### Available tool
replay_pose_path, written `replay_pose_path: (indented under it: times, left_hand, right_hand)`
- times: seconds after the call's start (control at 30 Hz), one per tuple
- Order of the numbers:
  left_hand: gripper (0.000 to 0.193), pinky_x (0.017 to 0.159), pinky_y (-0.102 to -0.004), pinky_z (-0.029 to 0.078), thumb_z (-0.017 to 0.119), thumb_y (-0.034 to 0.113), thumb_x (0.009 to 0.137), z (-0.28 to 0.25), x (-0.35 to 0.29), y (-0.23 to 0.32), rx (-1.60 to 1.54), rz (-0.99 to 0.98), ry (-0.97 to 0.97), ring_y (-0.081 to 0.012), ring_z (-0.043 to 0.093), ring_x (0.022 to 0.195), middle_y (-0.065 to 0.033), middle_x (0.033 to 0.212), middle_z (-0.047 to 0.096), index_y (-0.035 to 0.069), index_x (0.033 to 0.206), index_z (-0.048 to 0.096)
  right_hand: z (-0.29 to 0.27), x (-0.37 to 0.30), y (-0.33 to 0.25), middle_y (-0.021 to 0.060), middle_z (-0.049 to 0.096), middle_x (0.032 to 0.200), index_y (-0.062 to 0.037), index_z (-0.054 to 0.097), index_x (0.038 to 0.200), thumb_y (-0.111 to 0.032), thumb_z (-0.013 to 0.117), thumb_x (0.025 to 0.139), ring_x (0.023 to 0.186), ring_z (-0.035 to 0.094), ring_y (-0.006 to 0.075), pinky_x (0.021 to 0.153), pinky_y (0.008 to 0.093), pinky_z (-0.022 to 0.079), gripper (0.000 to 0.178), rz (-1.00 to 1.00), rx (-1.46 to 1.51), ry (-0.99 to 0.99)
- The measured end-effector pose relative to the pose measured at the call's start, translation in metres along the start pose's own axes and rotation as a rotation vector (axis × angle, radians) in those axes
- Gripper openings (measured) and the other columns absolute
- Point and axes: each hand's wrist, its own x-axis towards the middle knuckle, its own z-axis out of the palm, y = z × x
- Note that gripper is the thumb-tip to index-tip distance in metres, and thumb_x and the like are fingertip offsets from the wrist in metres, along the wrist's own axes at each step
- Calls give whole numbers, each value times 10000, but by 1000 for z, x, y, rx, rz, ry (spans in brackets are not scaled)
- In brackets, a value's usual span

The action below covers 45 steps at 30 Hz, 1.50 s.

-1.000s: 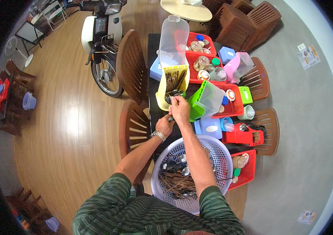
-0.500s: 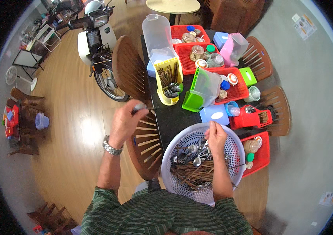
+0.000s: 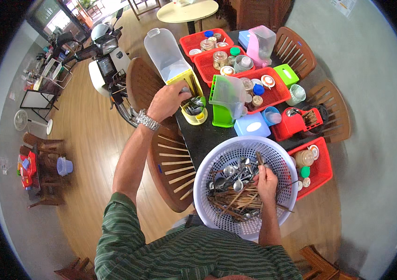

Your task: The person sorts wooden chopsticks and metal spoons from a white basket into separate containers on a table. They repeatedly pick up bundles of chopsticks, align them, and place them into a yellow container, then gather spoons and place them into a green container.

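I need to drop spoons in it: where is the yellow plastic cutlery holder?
The yellow plastic cutlery holder stands upper-centre on the black table, under the left hand, left of the green plastic holder.

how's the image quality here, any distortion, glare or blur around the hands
Head view: strong fisheye bending, black corners; the pale wooden floor shows soft window glare. Left hand at the yellow plastic cutlery holder and right hand in the white plastic basket look sharp.

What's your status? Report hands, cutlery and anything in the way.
Left hand at the yellow holder, grip unclear. Right hand in the white basket, among spoons and chopsticks. Green holder stands close beside yellow one.
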Motion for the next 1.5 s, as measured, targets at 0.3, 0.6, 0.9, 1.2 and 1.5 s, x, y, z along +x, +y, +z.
replay_pose_path:
  times: [0.3, 0.6, 0.9, 1.2, 1.5]
  left_hand:
    - [353, 871, -519, 524, 724, 335, 878, 58, 22, -35, 197, -48, -9, -365, 652, 1107, -194, 1174, 681, 83, 1119, 673]
    - [793, 1198, -680, 131, 666, 449, 921, 148, -18, -41, 480, -50, 180, -406, 203, 1540, -176, 1650, 278, 98, 1566, 367]
    - [803, 1215, -603, 195, 703, 291, 915, 132, -33, -49, 447, -21, 352, -412, 251, 1521, -195, 1609, 358, -5, 1556, 321]
    - [587, 1207, -638, 183, 671, 283, 951, 113, -54, -34, 388, 33, 206, -423, 280, 1506, -177, 1617, 365, 103, 1485, 506]
    - [519, 1137, -486, 413, 755, 162, 881, 137, -202, 49, -84, -111, 107, -438, 504, 1358, -285, 1461, 523, -33, 1338, 605]
  right_hand:
    - [-10, -5, 11, 27, 597, 605, -4, 669, 877, -277, 554, 1067, 509, 553, 98, 485, 271, 444, 351, -99, -87, -7]
    - [-8, -13, 4, 68, 630, 632, 17, 694, 950, -247, 579, 1050, 542, 588, 132, 542, 322, 476, 305, -109, -124, -1]
    - [-61, -13, -14, 78, 626, 638, -3, 648, 869, -265, 538, 1069, 540, 596, 159, 535, 343, 481, 347, -146, -309, 198]
    - [-108, -4, -5, -2, 634, 704, -29, 730, 1089, -214, 615, 1040, 551, 535, 57, 485, 241, 434, 223, -47, -65, 369]
    - [-19, 27, 12, 170, 726, 929, -36, 731, 1119, -126, 715, 888, 842, 686, 297, 775, 396, 539, 248, -355, -480, -222]
